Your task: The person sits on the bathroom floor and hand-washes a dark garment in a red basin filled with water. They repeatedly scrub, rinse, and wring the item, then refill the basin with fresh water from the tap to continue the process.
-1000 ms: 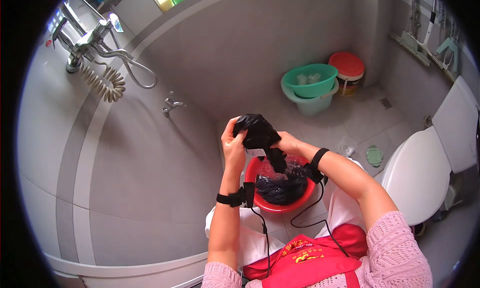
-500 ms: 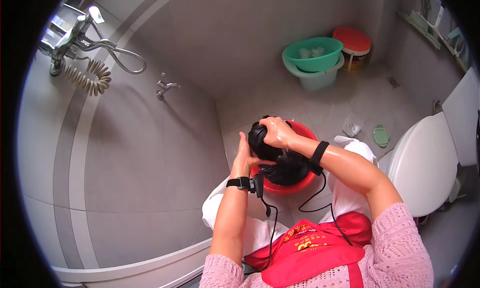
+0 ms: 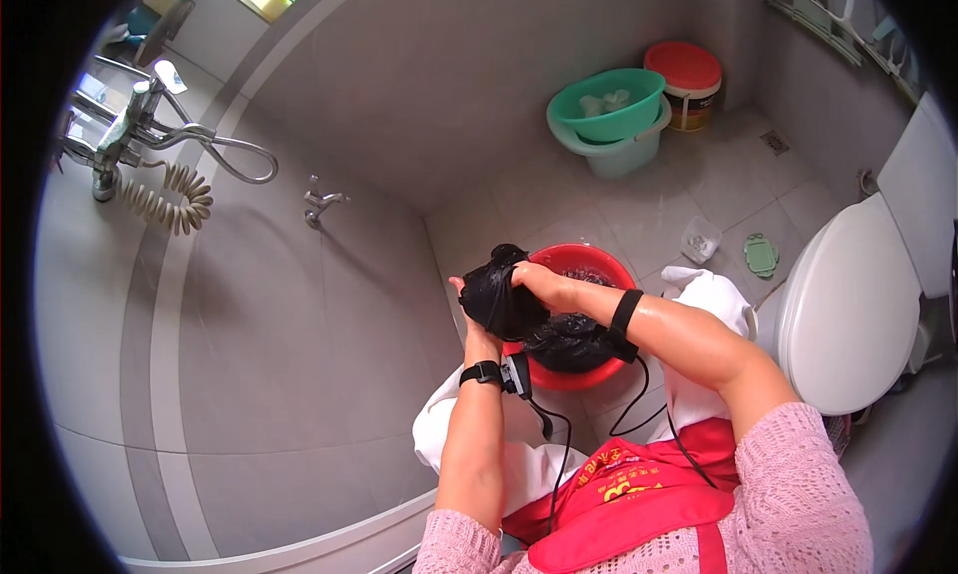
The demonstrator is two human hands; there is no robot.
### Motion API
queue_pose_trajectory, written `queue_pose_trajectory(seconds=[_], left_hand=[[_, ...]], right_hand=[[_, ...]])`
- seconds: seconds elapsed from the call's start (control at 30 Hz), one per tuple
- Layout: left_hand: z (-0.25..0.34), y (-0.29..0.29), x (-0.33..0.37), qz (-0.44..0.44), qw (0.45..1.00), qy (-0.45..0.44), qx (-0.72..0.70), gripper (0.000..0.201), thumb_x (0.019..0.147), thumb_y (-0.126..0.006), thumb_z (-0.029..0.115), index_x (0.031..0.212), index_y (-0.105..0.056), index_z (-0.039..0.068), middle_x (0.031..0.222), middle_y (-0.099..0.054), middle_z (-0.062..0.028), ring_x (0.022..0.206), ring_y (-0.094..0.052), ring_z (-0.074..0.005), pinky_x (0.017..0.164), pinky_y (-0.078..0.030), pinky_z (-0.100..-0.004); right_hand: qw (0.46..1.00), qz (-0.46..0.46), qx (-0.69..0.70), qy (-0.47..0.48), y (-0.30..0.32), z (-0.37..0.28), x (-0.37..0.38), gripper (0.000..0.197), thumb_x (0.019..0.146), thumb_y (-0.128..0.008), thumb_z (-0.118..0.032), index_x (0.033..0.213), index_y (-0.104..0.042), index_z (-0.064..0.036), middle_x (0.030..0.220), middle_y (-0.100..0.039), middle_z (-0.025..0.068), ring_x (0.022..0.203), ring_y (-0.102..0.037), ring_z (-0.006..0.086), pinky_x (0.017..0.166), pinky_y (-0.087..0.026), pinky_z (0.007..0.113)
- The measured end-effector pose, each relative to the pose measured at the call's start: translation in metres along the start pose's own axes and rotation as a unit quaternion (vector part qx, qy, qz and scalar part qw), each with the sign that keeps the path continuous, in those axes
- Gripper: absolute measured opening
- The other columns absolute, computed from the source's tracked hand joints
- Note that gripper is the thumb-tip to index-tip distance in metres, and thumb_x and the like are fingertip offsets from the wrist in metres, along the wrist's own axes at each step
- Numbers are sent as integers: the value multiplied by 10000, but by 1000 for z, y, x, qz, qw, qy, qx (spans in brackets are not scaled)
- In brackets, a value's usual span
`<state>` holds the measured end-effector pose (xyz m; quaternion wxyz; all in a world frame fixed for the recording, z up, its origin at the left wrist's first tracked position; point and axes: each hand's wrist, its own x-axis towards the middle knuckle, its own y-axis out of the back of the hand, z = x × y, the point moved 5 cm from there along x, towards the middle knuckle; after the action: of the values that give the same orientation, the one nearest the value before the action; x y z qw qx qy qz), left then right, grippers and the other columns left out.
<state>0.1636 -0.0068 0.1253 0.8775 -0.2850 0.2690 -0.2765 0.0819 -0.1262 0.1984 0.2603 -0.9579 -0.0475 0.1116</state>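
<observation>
A wet black cloth garment is bunched between my two hands above the left side of a red basin. My right hand grips the bunch from its right side, with fingers curled into the fabric. Most of my left hand is hidden behind and under the cloth; it holds the bunch from the left, with a fingertip sticking out past the edge. More black fabric lies in the basin, and whether it is the same piece I cannot tell. Behind it, water glints in the basin.
A green basin rests on a pale bucket, beside a red-lidded bucket. A small clear container and a green soap dish lie on the floor. The toilet stands right; a wall tap is left. Cables hang from both wristbands.
Both hands have shifted slightly left, lifting the bunched black cloth partly out over the basin's left rim. More of the water now shows. The whole view has tilted a little.
</observation>
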Motion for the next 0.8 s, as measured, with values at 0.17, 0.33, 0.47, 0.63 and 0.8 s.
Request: queue_pose_trajectory(seconds=[0.17,0.33,0.47,0.63,0.8], left_hand=[[-2,-33,-14,-84,991,59,-81,811,944,-368,774,1285,-635,88,1279,-672,-95,1184,-619,-266,1075,-464,-417],[2,-20,-10,-98,983,20,-154,611,1015,-403,602,1340,-606,126,1332,-647,-94,1224,-610,-264,1099,-455,-443],[9,-56,-24,-44,991,72,-104,499,1026,-426,453,1354,-594,117,1349,-635,-100,1215,-625,-265,1078,-486,-449],[9,-56,-16,10,992,60,-114,453,1016,-459,368,1329,-604,74,1318,-651,-130,1177,-654,-293,1039,-524,-466],[8,-46,-1,83,987,54,-126,388,997,-455,257,1252,-643,32,1248,-685,-157,1128,-678,-319,1033,-531,-485]], right_hand=[[980,4,137,-147,17,6,-1,504,880,-437,-366,1104,-690,6,1099,-710,186,1026,-663,300,950,-516,455],[979,-54,169,-99,11,-3,6,539,914,-382,-396,1124,-687,-5,1152,-708,195,1068,-670,297,994,-515,457],[983,10,170,-63,36,-16,14,456,956,-384,-298,1114,-680,10,1143,-709,181,1021,-698,285,1014,-522,455],[979,135,149,-20,47,-16,19,327,958,-493,-233,1145,-650,-14,1091,-712,158,974,-702,267,928,-554,431],[870,444,-214,-4,78,-28,6,296,849,-630,-208,1121,-609,-94,1108,-699,156,1080,-674,285,903,-527,434]])
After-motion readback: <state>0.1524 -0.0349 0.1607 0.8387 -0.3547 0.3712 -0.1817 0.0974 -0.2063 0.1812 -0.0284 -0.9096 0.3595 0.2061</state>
